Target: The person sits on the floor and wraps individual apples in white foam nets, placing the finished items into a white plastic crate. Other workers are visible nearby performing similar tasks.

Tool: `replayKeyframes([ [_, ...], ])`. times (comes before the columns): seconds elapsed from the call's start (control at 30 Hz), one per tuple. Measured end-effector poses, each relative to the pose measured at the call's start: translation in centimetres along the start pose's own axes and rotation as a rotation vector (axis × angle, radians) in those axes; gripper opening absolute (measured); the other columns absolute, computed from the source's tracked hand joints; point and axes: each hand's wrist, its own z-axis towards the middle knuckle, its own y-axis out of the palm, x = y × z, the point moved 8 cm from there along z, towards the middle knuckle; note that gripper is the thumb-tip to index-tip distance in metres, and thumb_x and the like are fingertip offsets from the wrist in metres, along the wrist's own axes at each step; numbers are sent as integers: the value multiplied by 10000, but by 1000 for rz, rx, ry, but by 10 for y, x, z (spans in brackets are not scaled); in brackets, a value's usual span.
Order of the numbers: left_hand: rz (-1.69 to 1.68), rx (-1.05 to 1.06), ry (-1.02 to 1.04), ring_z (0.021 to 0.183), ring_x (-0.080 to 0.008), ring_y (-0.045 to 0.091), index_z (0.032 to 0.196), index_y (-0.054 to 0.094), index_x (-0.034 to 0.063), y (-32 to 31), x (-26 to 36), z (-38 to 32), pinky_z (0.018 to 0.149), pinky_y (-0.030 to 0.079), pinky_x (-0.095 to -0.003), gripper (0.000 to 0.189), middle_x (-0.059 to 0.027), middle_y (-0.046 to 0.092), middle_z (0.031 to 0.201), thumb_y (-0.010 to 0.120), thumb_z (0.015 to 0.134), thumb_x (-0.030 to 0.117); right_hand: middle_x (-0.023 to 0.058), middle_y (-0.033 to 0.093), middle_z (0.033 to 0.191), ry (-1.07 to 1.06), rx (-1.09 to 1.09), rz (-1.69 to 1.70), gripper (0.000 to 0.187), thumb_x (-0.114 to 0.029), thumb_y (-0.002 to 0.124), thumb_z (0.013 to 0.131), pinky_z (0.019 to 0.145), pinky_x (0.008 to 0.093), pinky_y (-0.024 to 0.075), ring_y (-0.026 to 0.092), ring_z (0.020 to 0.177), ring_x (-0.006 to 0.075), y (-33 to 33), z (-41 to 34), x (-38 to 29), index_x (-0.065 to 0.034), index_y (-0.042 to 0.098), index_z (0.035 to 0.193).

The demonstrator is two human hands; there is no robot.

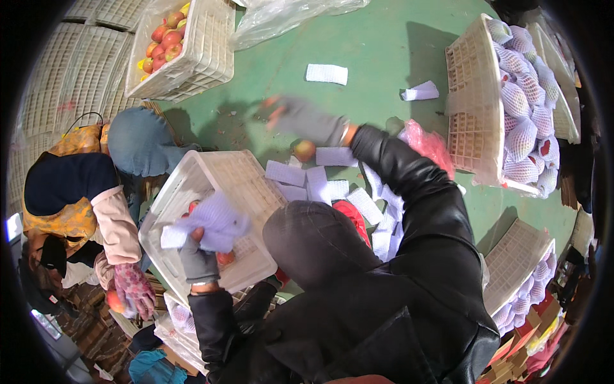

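My left hand [199, 261], in a grey fingerless glove, grips a bunch of white foam net sleeves [216, 223] above a white plastic crate [249, 177]. Inside that crate, a few red apples [224, 258] show partly behind the sleeves and the hand. My right hand [307, 120], gloved alike, is stretched out over the green floor and blurred. Its fingers look apart, with nothing seen in them. Just below it on the floor is a single apple [304, 150]. Flat foam sleeves [316, 185] lie scattered between the crate and my right arm.
Unwrapped apples fill a lined crate [206, 53] at upper left. Foam-wrapped apples fill a crate [472, 105] at right and another [515, 259] below it. A crumpled pink plastic bag [427, 144] lies near my right forearm. At left, a co-worker's gloved hand [134, 290] is beside an apple.
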Motion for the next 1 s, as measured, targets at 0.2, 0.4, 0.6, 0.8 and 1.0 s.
replayKeyframes([
  [0.2,934,392,-39,979,-267,567,1265,456,16,-137,-21,1,818,481,-361,690,-125,577,1111,773,654,64,124,577,1127,1128,782,-1746,434,-340,582,799,884,407,454,551,1073,318,-341,-168,105,-111,552,1166],
  [0.4,1195,453,-68,1085,-329,513,1397,360,70,-165,-26,-5,865,457,-391,841,-199,478,1299,753,655,110,94,618,1085,691,848,-1763,302,-374,544,835,894,379,449,562,1075,269,-318,-124,75,-157,691,985],
  [0.6,1017,305,-89,1048,-259,527,1292,486,44,-131,-34,5,798,478,-332,606,-142,514,1237,678,717,53,160,541,1236,487,398,-1455,425,-316,611,757,955,413,440,475,1202,330,-223,64,107,-122,606,1135],
  [0.8,896,175,-29,1058,-203,535,1307,472,41,-75,-10,-22,822,475,-287,604,-95,518,1235,651,732,-7,197,624,1058,487,711,-1000,359,-298,637,785,809,426,493,604,983,367,-191,61,114,-49,557,1031],
  [1.0,467,-206,355,1228,-286,420,1478,127,146,31,34,-33,950,431,-448,971,-138,346,1395,745,763,366,136,559,857,-108,609,-244,334,-214,676,702,700,390,460,566,759,289,36,62,-13,-40,500,925],
])
